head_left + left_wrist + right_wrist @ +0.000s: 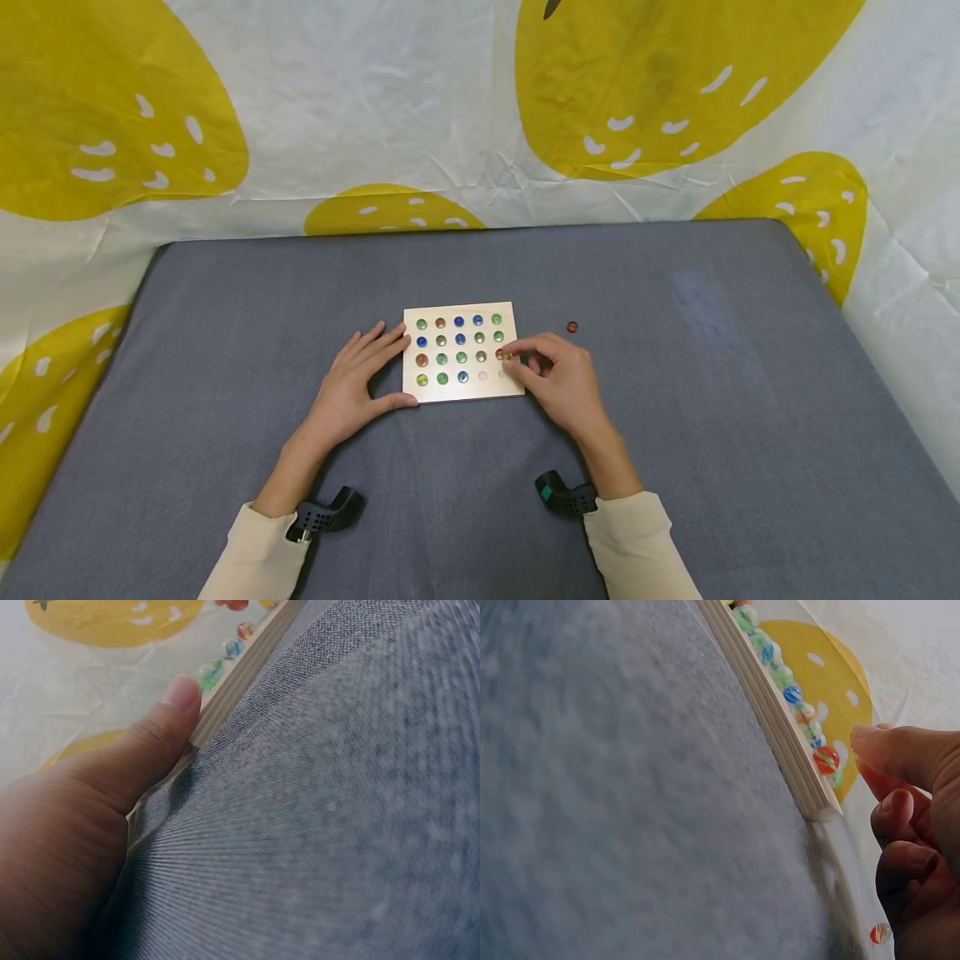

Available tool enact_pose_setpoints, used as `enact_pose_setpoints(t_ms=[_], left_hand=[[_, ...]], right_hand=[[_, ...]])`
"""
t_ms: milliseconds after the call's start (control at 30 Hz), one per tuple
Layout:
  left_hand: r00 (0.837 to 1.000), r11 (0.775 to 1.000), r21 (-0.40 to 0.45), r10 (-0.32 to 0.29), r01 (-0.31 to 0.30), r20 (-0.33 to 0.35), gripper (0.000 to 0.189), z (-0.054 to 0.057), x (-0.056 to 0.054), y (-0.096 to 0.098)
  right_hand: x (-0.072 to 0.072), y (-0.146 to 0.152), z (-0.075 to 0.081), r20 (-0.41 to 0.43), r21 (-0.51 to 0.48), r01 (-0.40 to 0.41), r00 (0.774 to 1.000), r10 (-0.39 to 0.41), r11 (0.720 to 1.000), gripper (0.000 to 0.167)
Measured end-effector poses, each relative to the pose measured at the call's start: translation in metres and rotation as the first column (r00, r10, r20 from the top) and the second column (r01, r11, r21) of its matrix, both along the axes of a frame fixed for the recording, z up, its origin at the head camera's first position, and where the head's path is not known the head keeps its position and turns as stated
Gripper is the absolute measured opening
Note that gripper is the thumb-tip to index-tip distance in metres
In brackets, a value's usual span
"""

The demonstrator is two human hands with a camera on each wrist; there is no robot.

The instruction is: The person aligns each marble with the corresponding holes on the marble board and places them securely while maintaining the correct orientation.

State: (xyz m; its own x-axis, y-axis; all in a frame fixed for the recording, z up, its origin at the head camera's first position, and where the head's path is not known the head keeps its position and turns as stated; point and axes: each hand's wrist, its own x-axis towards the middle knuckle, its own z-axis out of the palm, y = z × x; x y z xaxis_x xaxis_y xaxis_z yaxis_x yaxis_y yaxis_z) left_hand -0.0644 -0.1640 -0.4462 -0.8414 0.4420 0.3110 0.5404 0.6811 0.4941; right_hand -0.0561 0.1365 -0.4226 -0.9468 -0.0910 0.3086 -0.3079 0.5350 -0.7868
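A pale wooden board (pixel 470 391) lies on the grey cloth, with rows of glass marbles (pixel 461 339) in green, blue and amber set in its hollows. Two pale hollows show in its front row at the right. My left hand (pixel 349 397) rests at the board's left side, fingers straight and spread, fingertips touching the edge and thumb at the near corner. Over the board's right side, my right hand (pixel 558 379) pinches an amber marble (pixel 507 357) between thumb and forefinger, close to a red-orange marble (pixel 826 760) in the board. The fingertips mostly hide the pinched marble in the right wrist view.
One loose red-orange marble (pixel 572 327) lies on the grey cloth (pixel 712 433), right of the board and beyond the right hand. A white curtain with yellow shapes (pixel 375 100) hangs behind the table's far edge.
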Motion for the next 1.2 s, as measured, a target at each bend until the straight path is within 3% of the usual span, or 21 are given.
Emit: enact_pose_setpoints(t_ms=[767,1200], left_hand=[[1.000,1.000,0.000,0.002,-0.002,-0.006,0.086,0.000,0.000,0.000],[1.000,1.000,-0.009,0.009,-0.009,0.001,0.086,0.001,0.001,0.000]], right_hand=[[0.003,-0.018,-0.004,-0.066,-0.012,-0.155,0.986,0.154,0.988,0.013],[0.003,-0.020,-0.006,-0.072,0.023,-0.188,0.979,0.189,0.982,0.013]])
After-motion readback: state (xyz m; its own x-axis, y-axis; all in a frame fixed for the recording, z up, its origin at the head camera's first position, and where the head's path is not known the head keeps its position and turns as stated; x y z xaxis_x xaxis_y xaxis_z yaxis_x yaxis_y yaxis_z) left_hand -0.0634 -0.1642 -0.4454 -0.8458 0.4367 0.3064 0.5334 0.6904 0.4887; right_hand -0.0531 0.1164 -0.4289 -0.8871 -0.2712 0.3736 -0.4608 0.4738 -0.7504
